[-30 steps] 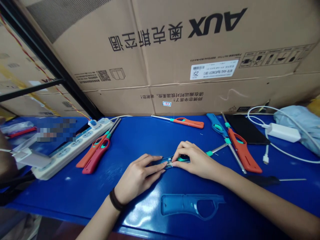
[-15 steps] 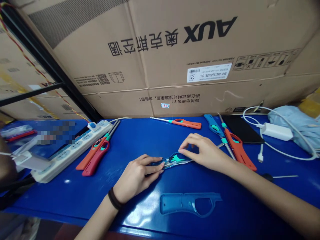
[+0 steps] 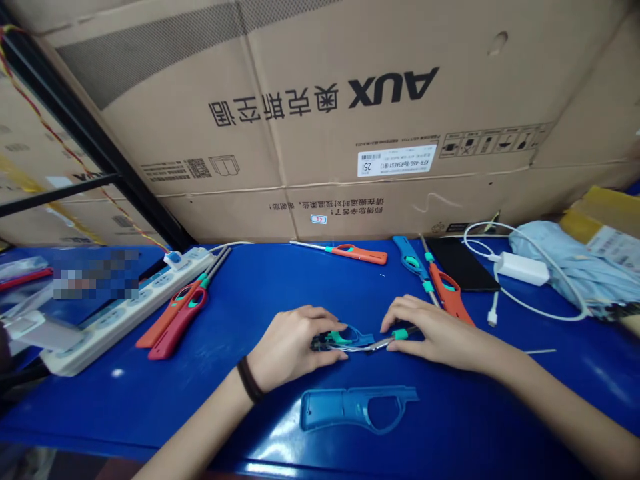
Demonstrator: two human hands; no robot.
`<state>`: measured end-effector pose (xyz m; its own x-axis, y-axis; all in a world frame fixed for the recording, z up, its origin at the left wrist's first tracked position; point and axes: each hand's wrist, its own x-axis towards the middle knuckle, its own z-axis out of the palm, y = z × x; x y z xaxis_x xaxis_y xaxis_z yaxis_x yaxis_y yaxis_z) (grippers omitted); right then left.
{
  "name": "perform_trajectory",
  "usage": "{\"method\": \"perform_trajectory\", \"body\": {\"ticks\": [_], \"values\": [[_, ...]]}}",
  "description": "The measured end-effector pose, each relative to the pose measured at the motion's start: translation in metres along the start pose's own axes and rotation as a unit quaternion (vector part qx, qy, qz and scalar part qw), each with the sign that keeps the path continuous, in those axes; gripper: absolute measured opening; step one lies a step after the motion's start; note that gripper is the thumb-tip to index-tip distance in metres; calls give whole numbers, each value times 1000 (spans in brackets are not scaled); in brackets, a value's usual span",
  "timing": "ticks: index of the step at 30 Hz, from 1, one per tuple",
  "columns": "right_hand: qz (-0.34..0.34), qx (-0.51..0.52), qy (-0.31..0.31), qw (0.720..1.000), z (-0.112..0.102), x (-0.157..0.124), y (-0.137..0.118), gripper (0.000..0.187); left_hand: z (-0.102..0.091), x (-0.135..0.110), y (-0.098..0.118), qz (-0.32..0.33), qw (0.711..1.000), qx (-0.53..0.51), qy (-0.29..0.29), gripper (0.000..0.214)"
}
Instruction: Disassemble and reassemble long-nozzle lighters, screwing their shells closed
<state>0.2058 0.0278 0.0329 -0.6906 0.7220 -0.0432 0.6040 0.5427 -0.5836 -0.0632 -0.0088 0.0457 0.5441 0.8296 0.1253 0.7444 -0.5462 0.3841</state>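
1. At the left end of the blue desk [image 3: 260, 280] you have a white power strip [image 3: 130, 310]; just right of it, an orange lighter [image 3: 169, 312] and a red lighter [image 3: 176, 328] lie side by side, barrels aimed at the back edge

2. Next comes your left hand [image 3: 297, 341], grip curled around an opened blue shell [image 3: 365, 337] with a green trigger [image 3: 336, 337] in it; your fingers hide the shell's left end

3. Nearer the front edge lies a loose blue shell half [image 3: 331, 409], hollow side up, long axis running left to right, apart from both hands, your left being slightly the nearer

4. Between your hands is the relation that counts: the opened shell's free end points right, straight at your right hand, its long axis roughly parallel to the front edge, with pale wires [image 3: 346, 348] running out the same way

5. Your right hand [image 3: 440, 337] has thumb and fingers pinching a green collar [image 3: 400, 334], just right of the shell's free end, apart from it and nearly in line; you cannot tell whether the metal piece [image 3: 384, 344] between them touches the shell

6. Past that hand, toward the back edge, lie a blue lighter [image 3: 411, 261] and a black slab [image 3: 463, 263]
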Motion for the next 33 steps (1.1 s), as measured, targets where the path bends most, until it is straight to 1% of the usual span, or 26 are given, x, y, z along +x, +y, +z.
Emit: {"method": "perform_trajectory", "body": {"ticks": [3,7,10,13,19,25,33], "values": [[-13,3,-3,1000,4,3,1,16,8,8,0,24,1000,-6,-2,30],[-34,37,7,999,4,4,3,15,14,8,-9,58,996,-61,26,21],[-33,58,27,997,4,5,3,16,16,6,-12,65,992,-96,46,16],[-26,68,33,997,5,6,3,16,17,6,-11,62,991,-111,50,13],[-26,50,55,997,9,7,4,14,17,4,-8,56,993,-99,41,22],[-25,39,61,997,11,7,6,12,19,4,-6,37,993,-103,49,21],[-20,35,89,995,14,11,7,13,24,2,-4,54,993,-70,79,23]]}}
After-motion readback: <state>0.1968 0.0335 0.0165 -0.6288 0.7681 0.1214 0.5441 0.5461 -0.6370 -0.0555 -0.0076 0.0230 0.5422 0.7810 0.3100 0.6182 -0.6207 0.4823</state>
